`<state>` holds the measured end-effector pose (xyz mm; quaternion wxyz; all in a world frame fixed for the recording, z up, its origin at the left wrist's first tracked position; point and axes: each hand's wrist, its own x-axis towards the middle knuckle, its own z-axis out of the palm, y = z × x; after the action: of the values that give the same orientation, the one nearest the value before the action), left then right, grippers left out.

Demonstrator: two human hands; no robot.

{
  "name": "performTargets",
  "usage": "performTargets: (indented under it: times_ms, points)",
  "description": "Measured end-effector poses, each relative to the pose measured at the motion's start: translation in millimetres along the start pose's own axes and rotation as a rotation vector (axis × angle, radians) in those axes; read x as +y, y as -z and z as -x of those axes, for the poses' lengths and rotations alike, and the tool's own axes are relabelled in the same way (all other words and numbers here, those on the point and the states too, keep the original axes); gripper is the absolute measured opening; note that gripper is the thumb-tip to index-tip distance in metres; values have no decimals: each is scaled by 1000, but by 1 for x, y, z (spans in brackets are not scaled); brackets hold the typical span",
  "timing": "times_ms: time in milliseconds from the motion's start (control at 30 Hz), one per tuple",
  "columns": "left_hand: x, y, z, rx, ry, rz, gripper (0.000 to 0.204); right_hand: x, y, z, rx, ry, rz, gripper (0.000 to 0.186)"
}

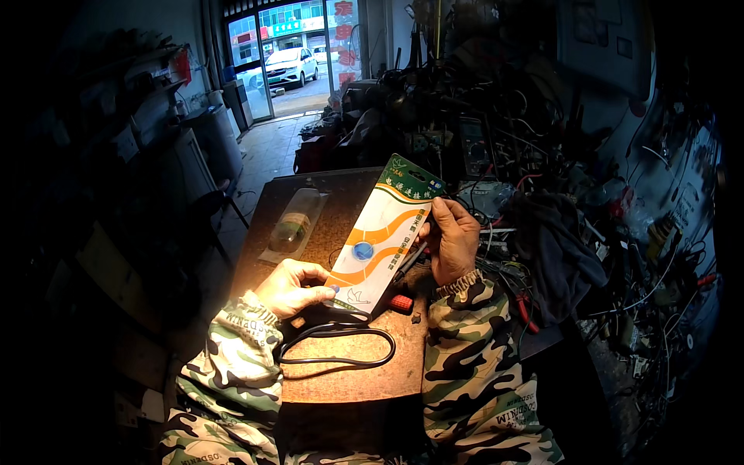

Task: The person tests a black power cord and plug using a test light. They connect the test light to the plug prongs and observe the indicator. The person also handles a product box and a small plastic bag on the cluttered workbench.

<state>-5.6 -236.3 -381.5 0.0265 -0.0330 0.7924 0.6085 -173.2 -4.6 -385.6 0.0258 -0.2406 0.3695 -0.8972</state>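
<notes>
A tall packaging card (377, 232), white with orange waves and a green top, is tilted above the wooden table. My left hand (294, 288) pinches its lower left corner between thumb and fingers. My right hand (454, 239) grips its upper right edge, thumb in front and fingers partly hidden behind. Below the card, a black cable (337, 360) lies in a loop on the table. A see-through plastic blister shell (294, 225) rests flat beyond my left hand. Close to the card's bottom right sits a small red object (401, 303) whose kind I cannot make out.
The worn table (353, 387) is lit from above. A dark cloth (554, 256), tangled wires and red-handled pliers (525, 314) crowd its right side. A multimeter (474, 146) stands behind in the clutter. At the back, a glass door (248, 66) faces a parked white car (291, 67).
</notes>
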Motion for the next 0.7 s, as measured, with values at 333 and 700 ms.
performTargets:
  times_ms: [333, 700]
  points:
    - [2, 0, 2, -23, -65, -13, 17, -4, -6, 3, 9, -13, -28, 18]
    - [-5, 3, -2, -46, -88, -74, 19, 0, -6, 4, 13, -19, 7, 18]
